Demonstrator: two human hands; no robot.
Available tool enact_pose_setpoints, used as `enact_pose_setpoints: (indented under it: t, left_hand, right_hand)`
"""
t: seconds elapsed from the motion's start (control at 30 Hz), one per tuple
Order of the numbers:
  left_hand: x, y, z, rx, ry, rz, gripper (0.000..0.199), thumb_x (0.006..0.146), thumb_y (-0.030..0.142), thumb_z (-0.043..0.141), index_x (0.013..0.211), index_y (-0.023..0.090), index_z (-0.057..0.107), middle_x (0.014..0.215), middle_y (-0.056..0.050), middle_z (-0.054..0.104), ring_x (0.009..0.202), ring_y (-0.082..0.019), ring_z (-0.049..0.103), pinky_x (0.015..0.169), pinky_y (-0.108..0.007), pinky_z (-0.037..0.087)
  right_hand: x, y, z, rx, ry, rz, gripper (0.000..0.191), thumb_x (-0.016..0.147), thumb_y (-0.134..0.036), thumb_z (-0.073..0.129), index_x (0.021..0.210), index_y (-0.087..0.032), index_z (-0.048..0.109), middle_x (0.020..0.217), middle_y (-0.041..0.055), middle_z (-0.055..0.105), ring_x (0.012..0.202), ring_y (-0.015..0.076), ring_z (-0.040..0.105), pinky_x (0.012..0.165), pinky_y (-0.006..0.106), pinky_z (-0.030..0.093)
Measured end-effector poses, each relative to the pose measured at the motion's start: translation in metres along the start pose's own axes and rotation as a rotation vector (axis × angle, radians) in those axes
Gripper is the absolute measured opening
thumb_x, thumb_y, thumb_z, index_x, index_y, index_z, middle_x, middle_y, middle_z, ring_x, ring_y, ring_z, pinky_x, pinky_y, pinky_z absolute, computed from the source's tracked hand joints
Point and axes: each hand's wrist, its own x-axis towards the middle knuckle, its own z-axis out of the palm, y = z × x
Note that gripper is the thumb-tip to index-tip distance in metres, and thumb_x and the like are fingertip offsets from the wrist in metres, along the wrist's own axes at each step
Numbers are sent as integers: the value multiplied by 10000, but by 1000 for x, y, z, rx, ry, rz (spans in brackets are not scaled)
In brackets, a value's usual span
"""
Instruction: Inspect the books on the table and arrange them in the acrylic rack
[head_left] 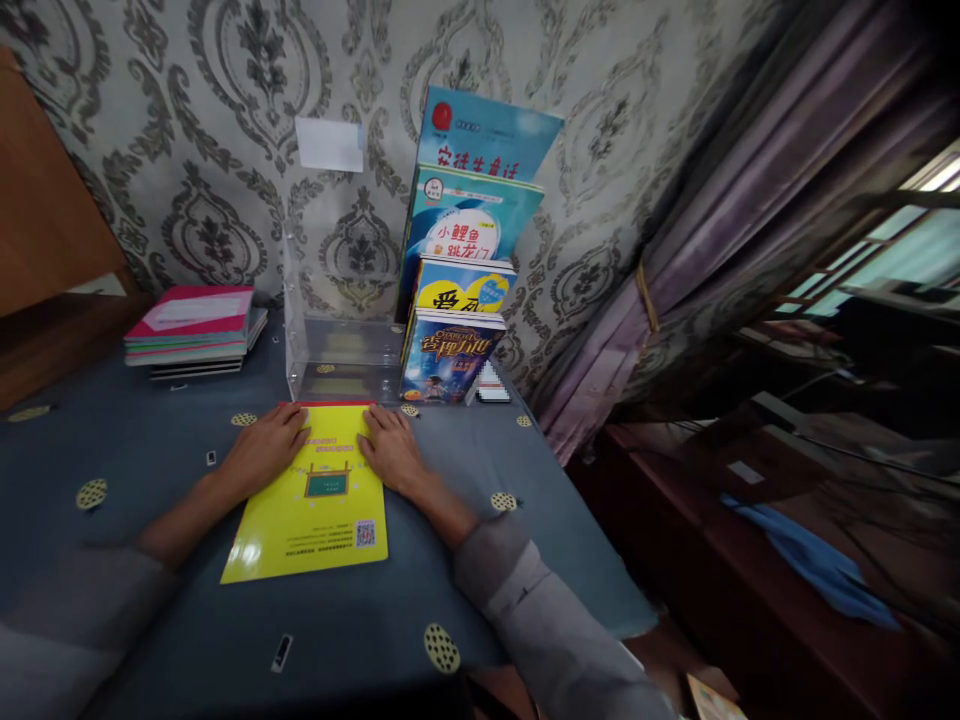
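Note:
A yellow book with a red top edge lies flat on the blue-grey tablecloth, its print upside down to me. My left hand rests on its upper left edge and my right hand on its upper right edge. The fingers of both hands lie fairly flat, pointing away from me. Just beyond the book stands a clear plastic rack. Its right side holds several upright books in tiers, with a dark blue book in front; its left side shows bare plastic.
A stack of books with a pink cover sits at the back left. Beside the rack's right side is a small white triangular item. Patterned wallpaper rises behind the table. To the right are a purple curtain and a blue cloth.

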Motion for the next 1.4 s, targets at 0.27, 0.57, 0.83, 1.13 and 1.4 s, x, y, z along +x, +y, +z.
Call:
enact_pose_setpoints:
  t: [0.27,0.57,0.83,1.13,1.4]
  left_hand:
    - [-1,-2,0,6,34,37,431,982,314,322,1196,148,658,1296,-167,684,1186,-305,647,990,-463,545]
    - [0,-2,2,14,55,48,399,981,288,345,1184,158,663,1252,-150,698,1165,-291,646,987,-442,536]
    - [0,-5,8,10,68,49,397,980,296,336,1149,159,669,1225,-154,696,1160,-293,635,1002,-451,515]
    - [0,-6,8,-12,54,39,420,984,328,330,1164,147,664,1231,-162,690,1189,-299,618,1037,-453,492]
    - [-2,-7,10,-43,58,24,432,995,316,322,1220,134,642,1283,-154,663,1203,-293,602,1063,-445,471]
  right_hand:
    - [-32,-5,0,70,45,-41,414,994,-246,550,1392,-132,559,1506,182,545,1448,262,453,1215,477,323]
    - [-35,4,-2,112,66,-100,403,952,-262,613,1343,-164,613,1460,160,596,1375,266,541,1169,430,404]
    - [-33,13,-6,163,4,-124,456,950,-273,636,1362,-76,620,1482,193,571,1396,269,528,1190,398,386]
    - [-30,19,-5,193,-7,-130,447,956,-272,628,1366,-96,631,1489,182,568,1389,268,541,1178,410,405]
    - [-32,27,-3,252,10,-151,387,951,-257,609,1323,-175,677,1462,126,607,1348,253,584,1153,429,440]
